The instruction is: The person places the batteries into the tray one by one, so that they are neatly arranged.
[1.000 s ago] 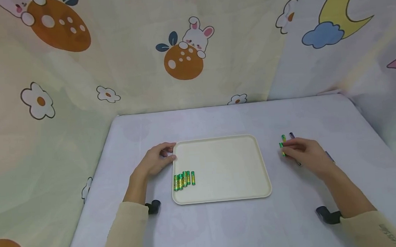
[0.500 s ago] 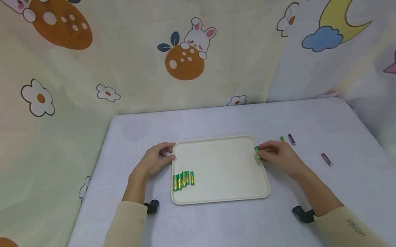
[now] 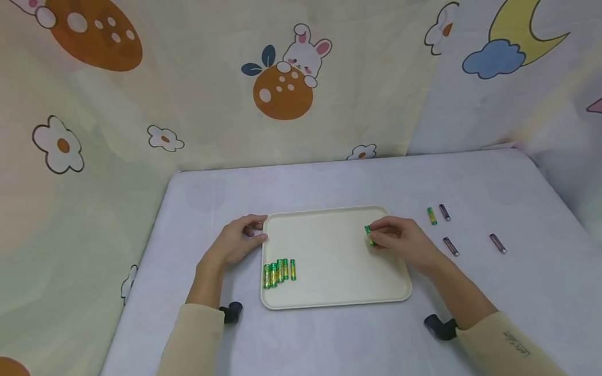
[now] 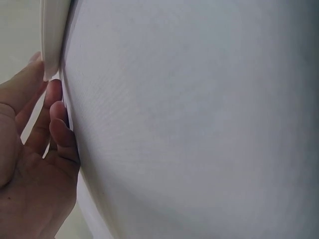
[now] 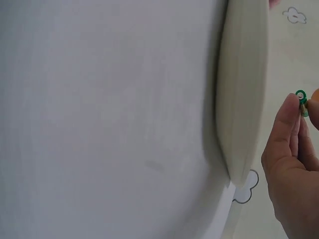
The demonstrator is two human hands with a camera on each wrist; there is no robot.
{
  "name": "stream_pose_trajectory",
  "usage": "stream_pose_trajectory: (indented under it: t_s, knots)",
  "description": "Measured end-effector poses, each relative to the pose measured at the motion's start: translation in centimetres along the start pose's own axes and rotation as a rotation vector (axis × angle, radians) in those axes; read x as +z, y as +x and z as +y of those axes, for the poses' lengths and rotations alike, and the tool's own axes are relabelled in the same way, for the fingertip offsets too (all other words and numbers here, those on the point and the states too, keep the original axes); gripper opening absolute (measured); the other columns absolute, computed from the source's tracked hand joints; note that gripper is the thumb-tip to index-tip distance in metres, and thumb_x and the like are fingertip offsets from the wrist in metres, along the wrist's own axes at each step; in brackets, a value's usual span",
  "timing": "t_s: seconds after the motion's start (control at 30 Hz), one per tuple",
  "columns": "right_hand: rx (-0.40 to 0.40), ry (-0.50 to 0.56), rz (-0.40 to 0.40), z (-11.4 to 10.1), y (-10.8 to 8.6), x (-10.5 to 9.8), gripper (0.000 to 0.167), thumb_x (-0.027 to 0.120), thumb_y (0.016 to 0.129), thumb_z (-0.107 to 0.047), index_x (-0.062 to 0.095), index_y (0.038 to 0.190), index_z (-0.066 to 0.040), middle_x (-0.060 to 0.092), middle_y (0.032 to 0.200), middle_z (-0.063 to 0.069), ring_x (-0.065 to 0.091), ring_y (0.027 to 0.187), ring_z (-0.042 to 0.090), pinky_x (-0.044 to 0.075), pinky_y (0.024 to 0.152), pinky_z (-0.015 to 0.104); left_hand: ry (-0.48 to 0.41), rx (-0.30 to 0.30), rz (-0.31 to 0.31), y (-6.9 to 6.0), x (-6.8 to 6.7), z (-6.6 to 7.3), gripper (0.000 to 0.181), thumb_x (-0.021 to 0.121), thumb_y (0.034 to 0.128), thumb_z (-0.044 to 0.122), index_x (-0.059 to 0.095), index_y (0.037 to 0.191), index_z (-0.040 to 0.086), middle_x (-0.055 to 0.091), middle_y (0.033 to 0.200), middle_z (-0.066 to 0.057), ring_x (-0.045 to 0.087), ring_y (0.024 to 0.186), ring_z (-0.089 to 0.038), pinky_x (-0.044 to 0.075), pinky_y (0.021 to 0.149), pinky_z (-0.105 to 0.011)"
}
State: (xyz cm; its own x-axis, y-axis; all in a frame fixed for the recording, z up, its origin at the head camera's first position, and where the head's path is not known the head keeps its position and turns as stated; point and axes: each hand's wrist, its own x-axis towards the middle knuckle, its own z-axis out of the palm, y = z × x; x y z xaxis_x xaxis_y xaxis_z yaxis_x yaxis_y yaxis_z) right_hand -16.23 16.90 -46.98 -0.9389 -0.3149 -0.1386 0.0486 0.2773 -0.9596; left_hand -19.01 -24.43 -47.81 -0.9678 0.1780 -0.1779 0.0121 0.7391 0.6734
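Green batteries (image 3: 280,271), seven, purple batteries (image 3: 451,246), three

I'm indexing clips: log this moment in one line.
left hand: holds tray at left edge; right hand: pinches green battery over tray; on tray: five green batteries; on table: loose green battery, three dark batteries

There are seven green batteries (image 3: 293,269), three dark batteries (image 3: 497,244), one tray (image 3: 338,283) and two hands (image 3: 399,240).

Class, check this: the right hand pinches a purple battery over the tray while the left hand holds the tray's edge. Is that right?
The colour is wrong: the head view shows the right hand pinching a green battery over the tray, while the left hand holds the tray's edge.
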Motion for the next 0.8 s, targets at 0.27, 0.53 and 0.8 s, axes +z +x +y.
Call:
stream_pose_trajectory:
  t_s: [0.27,0.53,0.8]
  knots:
    - [-0.003,-0.006,-0.042,-0.6,0.4,2.0,0.028,0.071,0.098,-0.014,0.066,0.118,0.005,0.072,0.109,0.024,0.072,0.09,0.018,0.059,0.083,0.027,0.001,-0.001,-0.001,0.1,0.0,0.1,0.051,0.073,0.0968,0.03,0.058,0.145,0.022,0.064,0.128,0.0,0.055,0.109,-0.021,0.043,0.093,-0.04]
    - [0.07,-0.045,-0.122,-1.4,0.7,4.5,0.025,0.071,0.096,-0.013,0.068,0.116,0.003,0.075,0.095,0.013,0.073,0.084,0.023,0.055,0.081,0.026,-0.004,-0.004,0.0,0.1,0.0,0.3,0.052,0.073,0.0967,0.03,0.058,0.146,0.022,0.064,0.127,0.0,0.055,0.109,-0.021,0.043,0.093,-0.04]
    - [0.115,-0.025,-0.148,-2.0,1.1,7.4,0.024,0.071,0.095,-0.016,0.07,0.111,0.001,0.075,0.09,0.009,0.074,0.08,0.021,0.054,0.083,0.027,-0.001,-0.002,-0.006,-0.1,0.1,0.1,0.052,0.072,0.0977,0.031,0.057,0.147,0.021,0.063,0.127,-0.001,0.055,0.109,-0.021,0.043,0.093,-0.04]
